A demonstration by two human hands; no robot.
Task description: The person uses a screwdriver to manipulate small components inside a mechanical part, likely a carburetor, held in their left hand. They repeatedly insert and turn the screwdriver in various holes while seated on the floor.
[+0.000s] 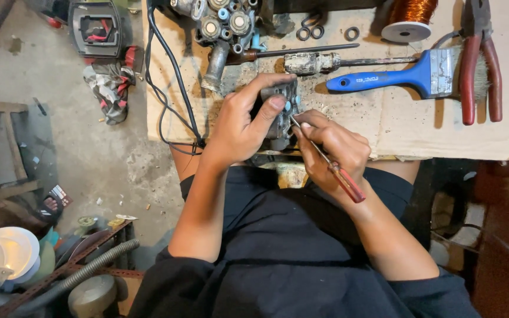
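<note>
Workshop floor [89, 153], grey concrete, littered with a rag, a corrugated hose and a dark red-trimmed case at upper left. Worktop [443, 141] of bare cardboard, gritty with debris, carrying a grey pump head [222, 29] with round caps at its far edge. Blue-handled brush [396, 75], label on the handle too small to read, lies right of centre; red-handled pliers [479, 65] beside it; copper wire spool [410, 15] above; a crusted screwdriver and three black rings near the pump head. Valve block [283, 112], dark with blue inserts, is held above the worktop's near edge: left hand [240, 126] closed around it, thumb on its face. Right hand [334, 147] grips a red-handled pick [325, 160], tip touching the block. Judged: disassembly or cleaning under way, inserts still seated, block unfinished.
</note>
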